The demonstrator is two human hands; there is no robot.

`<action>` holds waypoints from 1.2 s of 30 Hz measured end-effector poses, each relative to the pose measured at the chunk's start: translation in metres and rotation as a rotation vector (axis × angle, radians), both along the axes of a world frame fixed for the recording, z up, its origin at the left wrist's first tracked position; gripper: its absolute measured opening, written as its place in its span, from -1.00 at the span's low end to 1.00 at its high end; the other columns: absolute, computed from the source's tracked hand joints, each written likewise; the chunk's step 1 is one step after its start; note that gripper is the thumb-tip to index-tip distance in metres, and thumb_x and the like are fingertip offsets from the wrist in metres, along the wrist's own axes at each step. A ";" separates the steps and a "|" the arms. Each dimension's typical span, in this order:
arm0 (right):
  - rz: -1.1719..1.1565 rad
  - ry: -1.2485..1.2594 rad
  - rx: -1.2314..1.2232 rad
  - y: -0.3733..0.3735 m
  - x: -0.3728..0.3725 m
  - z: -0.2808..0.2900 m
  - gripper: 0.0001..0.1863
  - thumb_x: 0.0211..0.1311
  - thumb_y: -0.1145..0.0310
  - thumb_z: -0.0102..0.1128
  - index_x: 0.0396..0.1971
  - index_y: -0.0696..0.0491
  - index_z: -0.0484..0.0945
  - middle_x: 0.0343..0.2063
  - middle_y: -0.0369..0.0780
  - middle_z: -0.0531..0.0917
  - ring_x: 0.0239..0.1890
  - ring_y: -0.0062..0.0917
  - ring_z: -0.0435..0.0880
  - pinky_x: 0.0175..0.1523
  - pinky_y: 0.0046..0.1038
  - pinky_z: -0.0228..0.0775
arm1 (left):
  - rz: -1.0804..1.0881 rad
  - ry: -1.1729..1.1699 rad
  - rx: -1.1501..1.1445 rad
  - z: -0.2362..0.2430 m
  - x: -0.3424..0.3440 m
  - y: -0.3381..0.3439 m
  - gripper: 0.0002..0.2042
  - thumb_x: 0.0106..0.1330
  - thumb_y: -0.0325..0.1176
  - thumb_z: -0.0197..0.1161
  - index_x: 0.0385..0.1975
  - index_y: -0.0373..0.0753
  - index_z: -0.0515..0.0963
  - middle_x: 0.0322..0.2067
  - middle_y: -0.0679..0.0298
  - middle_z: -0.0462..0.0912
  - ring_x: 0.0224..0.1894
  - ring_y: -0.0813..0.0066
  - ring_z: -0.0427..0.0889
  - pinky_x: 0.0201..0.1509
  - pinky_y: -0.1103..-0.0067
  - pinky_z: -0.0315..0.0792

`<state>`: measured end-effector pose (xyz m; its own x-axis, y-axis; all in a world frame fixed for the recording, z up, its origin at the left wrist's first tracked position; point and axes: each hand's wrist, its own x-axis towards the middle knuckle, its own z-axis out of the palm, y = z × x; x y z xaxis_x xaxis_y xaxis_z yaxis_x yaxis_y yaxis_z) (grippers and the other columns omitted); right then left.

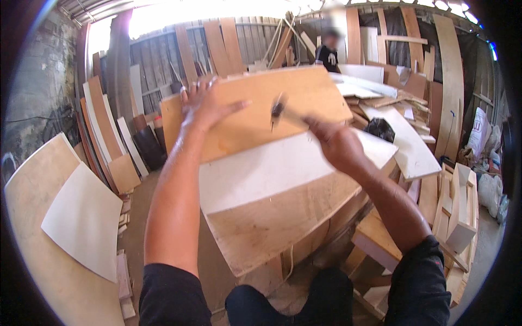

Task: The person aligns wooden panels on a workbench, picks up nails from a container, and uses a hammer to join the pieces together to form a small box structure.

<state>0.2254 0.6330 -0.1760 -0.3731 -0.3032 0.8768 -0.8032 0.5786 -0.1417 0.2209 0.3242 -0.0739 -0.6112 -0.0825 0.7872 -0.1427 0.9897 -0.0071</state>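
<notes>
My left hand (205, 106) holds the far edge of a tan wooden panel (244, 111), fingers over the edge and thumb spread along its face. My right hand (338, 144) is closed around the handle of a hammer (278, 107). Slightly blurred, the hammer head is over the middle of the panel, with a thin dark nail-like piece (272, 127) just below it. Whether the two touch, I cannot tell. Nearer to me, a white board surface (266, 171) borders the panel, and a bare brown wooden surface (283, 217) lies in front of that.
Curved pale sheets (84, 217) lean at the left. Long planks (220, 46) stand against the back wall. Boards and offcuts (402, 106) pile up at the right, near a wooden frame (459, 206) and plastic bags (491, 193). Another person (327, 57) is at the back.
</notes>
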 end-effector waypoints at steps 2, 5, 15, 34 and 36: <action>-0.102 -0.114 0.132 0.000 0.025 0.015 -0.66 0.43 0.32 0.18 0.15 0.01 0.61 -0.28 0.06 0.72 -0.24 -0.04 0.74 -0.16 -0.14 0.57 | 0.014 -0.059 0.032 0.006 0.014 0.005 0.18 -0.13 0.63 0.27 0.43 -0.13 0.30 0.37 0.06 0.37 0.49 0.09 0.21 0.57 0.12 -0.06; 0.098 -0.103 -0.198 -0.004 0.019 0.011 -0.65 0.44 0.28 0.16 0.17 0.00 0.59 -0.31 0.04 0.72 -0.29 0.00 0.72 -0.20 -0.06 0.55 | -0.010 -0.027 -0.019 -0.004 0.007 -0.003 0.14 -0.09 0.61 0.27 0.41 -0.15 0.34 0.30 0.03 0.42 0.40 0.00 0.28 0.51 0.06 0.03; 0.149 -0.067 -0.294 -0.005 0.013 -0.007 -0.64 0.46 0.27 0.16 0.20 -0.05 0.56 -0.33 0.03 0.72 -0.29 0.00 0.73 -0.21 -0.07 0.55 | -0.027 -0.064 0.030 -0.002 0.016 0.004 0.14 -0.09 0.60 0.28 0.42 -0.14 0.34 0.31 0.06 0.40 0.39 0.05 0.27 0.52 0.14 -0.01; 0.348 -0.697 0.162 0.012 -0.047 0.066 -0.71 0.54 0.21 0.03 -0.20 0.07 0.67 -0.64 -0.40 0.50 -0.63 -0.71 0.39 -0.51 -0.52 0.24 | 0.004 -0.042 -0.013 -0.004 0.011 0.006 0.14 -0.10 0.64 0.25 0.40 -0.14 0.36 0.26 0.12 0.47 0.35 0.16 0.29 0.47 0.21 0.04; 0.371 -0.769 0.327 0.007 -0.046 0.072 -0.71 0.54 0.22 0.03 -0.20 0.06 0.68 -0.65 -0.42 0.48 -0.65 -0.75 0.34 -0.55 -0.56 0.18 | 0.015 -0.024 -0.014 -0.004 0.011 0.002 0.15 -0.10 0.65 0.24 0.40 -0.13 0.36 0.27 0.13 0.48 0.35 0.17 0.30 0.46 0.22 0.05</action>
